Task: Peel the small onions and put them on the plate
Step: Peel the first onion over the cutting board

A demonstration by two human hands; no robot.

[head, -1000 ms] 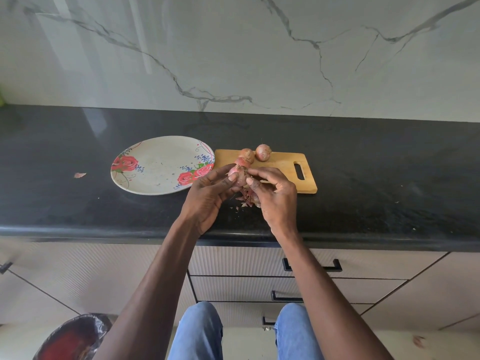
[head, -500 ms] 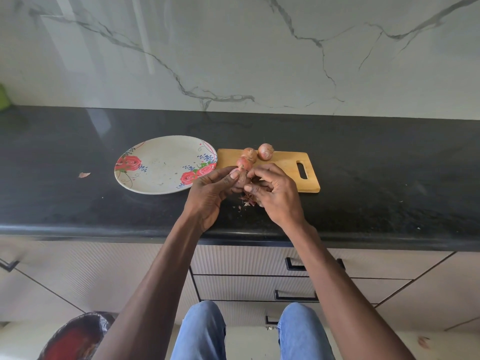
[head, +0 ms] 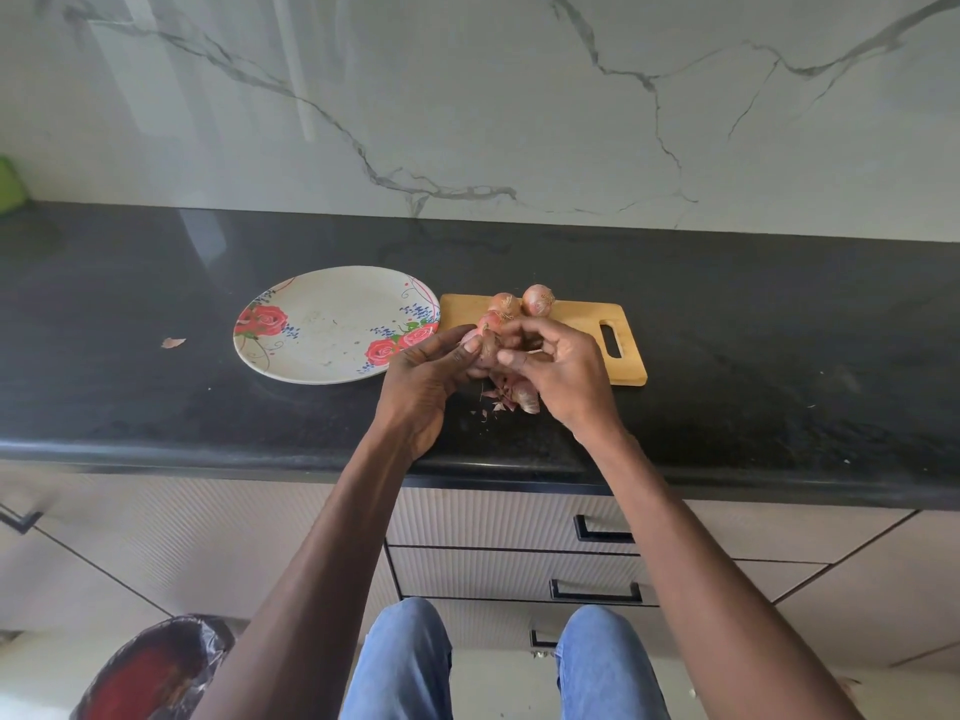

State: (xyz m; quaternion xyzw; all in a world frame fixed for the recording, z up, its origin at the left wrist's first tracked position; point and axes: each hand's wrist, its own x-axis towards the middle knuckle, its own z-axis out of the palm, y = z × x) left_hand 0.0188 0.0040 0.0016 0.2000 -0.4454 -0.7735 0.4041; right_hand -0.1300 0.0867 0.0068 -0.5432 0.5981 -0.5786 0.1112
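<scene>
Your left hand (head: 421, 392) and right hand (head: 561, 376) both pinch one small onion (head: 488, 350) near the tabletop's front edge, beside the plate (head: 322, 324) (no onion on it yet). Peel the skin off in small pulls.

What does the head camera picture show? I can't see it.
Two hands, left hand and right hand, peel a small reddish onion above a black countertop, beside an empty flowered round plate and a wooden cutting board holding unpeeled onions.
</scene>
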